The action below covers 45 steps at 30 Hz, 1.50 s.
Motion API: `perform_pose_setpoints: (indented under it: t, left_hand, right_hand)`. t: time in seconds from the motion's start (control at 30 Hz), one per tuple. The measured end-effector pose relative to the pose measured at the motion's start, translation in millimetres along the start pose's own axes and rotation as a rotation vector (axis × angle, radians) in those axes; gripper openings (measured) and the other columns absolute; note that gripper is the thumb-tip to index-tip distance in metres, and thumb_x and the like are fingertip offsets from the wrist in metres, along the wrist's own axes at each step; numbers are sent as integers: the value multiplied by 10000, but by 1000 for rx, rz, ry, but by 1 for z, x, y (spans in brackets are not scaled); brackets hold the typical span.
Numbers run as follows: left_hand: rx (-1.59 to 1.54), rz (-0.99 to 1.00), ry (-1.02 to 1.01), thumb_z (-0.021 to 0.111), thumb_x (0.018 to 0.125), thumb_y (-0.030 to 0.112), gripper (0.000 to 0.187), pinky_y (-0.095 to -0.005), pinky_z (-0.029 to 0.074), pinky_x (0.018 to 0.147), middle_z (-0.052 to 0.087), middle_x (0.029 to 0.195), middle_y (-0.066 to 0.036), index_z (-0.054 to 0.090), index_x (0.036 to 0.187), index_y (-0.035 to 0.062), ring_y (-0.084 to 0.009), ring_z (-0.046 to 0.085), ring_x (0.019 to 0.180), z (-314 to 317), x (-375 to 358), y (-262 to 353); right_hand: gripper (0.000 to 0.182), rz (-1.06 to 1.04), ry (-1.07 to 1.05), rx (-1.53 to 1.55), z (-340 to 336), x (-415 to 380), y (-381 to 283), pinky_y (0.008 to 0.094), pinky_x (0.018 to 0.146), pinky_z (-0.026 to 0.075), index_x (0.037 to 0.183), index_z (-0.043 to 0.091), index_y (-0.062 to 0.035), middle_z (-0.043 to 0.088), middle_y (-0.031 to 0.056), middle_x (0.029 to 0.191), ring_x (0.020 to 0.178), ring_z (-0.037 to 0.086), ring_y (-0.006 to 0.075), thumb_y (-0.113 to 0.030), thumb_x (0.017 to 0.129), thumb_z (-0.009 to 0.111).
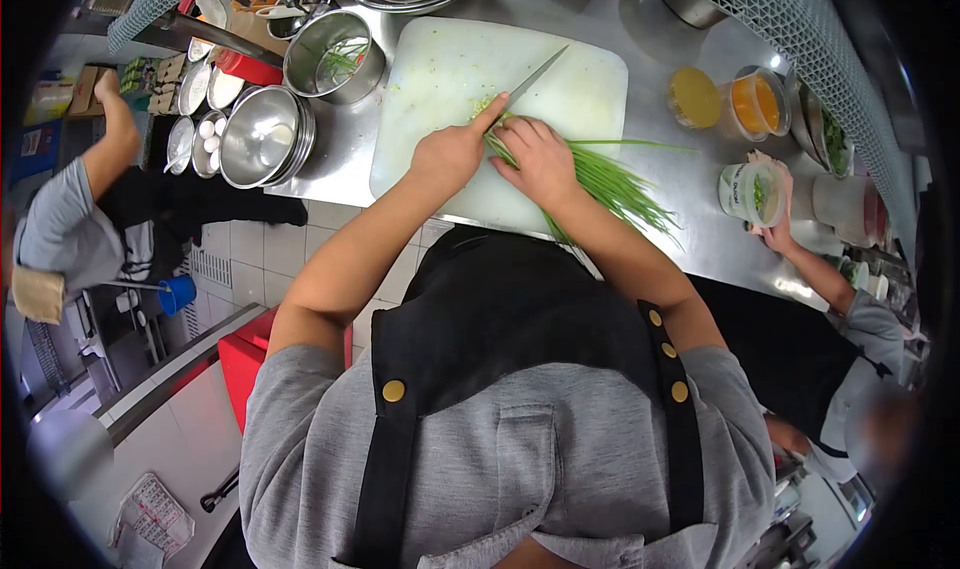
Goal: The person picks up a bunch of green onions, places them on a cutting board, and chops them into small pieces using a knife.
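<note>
My left hand (452, 154) holds a knife (530, 79), fingers wrapped tight around its handle. My right hand (540, 159) presses down on green chives (610, 181) lying on the white cutting board (440, 79). Steel bowls (262, 134) sit near on the table (650, 39). Another person's hand (775, 231) touches a tub (750, 194).

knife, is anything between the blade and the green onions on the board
Nothing visible. The knife in the left hand already meets the cut end of the green onions on the cutting board. The right hand pins the bunch right beside the blade.
</note>
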<state>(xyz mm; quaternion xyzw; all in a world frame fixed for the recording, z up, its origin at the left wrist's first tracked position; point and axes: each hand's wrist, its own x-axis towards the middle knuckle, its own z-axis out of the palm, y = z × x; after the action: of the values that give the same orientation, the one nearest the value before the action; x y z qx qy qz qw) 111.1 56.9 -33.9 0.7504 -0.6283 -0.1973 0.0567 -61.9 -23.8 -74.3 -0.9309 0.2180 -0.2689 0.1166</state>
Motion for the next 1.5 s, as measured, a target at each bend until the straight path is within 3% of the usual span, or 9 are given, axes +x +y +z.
perform_pose_setpoints:
  t: [0.03,0.07,0.13,0.17,0.23,0.83,1.03,1.23,1.5]
  left_hand:
    - [26,15,-30,542,983,163,665,-470,577,590,720,762,-188,327,1608,234,-377,724,675,-4,-1,-1]
    - [22,13,-25,542,983,163,665,-470,577,590,720,762,-188,327,1608,234,-377,724,675,1,-2,-5]
    - [-1,-155,43,529,1006,180,343,-507,577,615,696,712,-208,506,1300,4,-395,712,657,15,-7,-14]
    - [0,-160,42,529,1006,180,343,-507,577,615,696,712,-208,506,1300,4,-395,712,657,12,-11,-12]
    - [21,-94,96,535,988,161,171,-523,587,647,699,713,-227,528,1001,-10,-403,720,668,7,-15,-5]
    - [99,-96,-161,469,970,104,177,-526,588,746,731,871,-261,548,1073,-17,-425,740,825,-43,-38,17]
    - [-12,-86,-19,473,975,109,173,-533,584,745,730,869,-263,553,1073,-8,-423,738,828,12,0,13]
    - [62,-72,-125,479,977,120,176,-537,583,735,725,861,-273,555,1072,-7,-423,736,820,-36,-22,17]
    - [-5,-74,-30,503,971,138,183,-533,586,746,724,849,-271,553,1068,-9,-433,732,811,10,9,7]
  right_hand:
    - [275,-7,-1,-5,1,-2,3,379,889,558,1067,695,-124,654,13,1144,1067,637,226,-189,811,771]
    - [279,-7,0,-3,5,-5,5,374,899,558,1092,698,-119,653,23,1159,1085,636,233,-179,827,760]
    - [284,-11,-1,5,11,-10,8,370,908,558,1118,701,-114,652,32,1175,1103,635,240,-169,844,749]
    - [268,6,-5,26,11,-11,8,368,911,557,1106,696,-109,654,34,1171,1101,635,243,-153,847,744]
    - [252,27,-8,47,12,-12,8,367,914,556,1094,691,-103,656,36,1167,1100,636,245,-137,849,739]
    - [164,26,63,101,12,-9,10,358,844,564,961,665,-112,675,20,1095,1012,647,236,-101,819,746]
    - [166,47,59,101,12,-7,10,355,835,563,962,668,-118,677,18,1081,1001,647,232,-102,816,745]
    - [169,42,54,102,13,-8,10,352,830,565,966,671,-119,678,9,1083,994,647,227,-106,813,742]
    - [171,55,59,99,13,-7,10,350,836,565,960,673,-122,682,5,1094,991,645,227,-113,807,751]
